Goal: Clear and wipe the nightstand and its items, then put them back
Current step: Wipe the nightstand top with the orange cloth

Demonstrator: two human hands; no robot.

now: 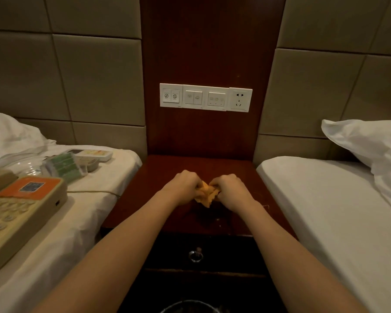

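Centre frame, our left hand (185, 188) and right hand (229, 190) both clutch the cloth (205, 195) over the nightstand (145, 199); we'd flatten it before wiping.

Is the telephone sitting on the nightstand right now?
No, the telephone lies on the left bed, off the nightstand.

hands: left (182, 185) and right (229, 188) are gripping cloth (205, 193) over nightstand (149, 199) | phone (20, 211) is lying on left bed (61, 233)
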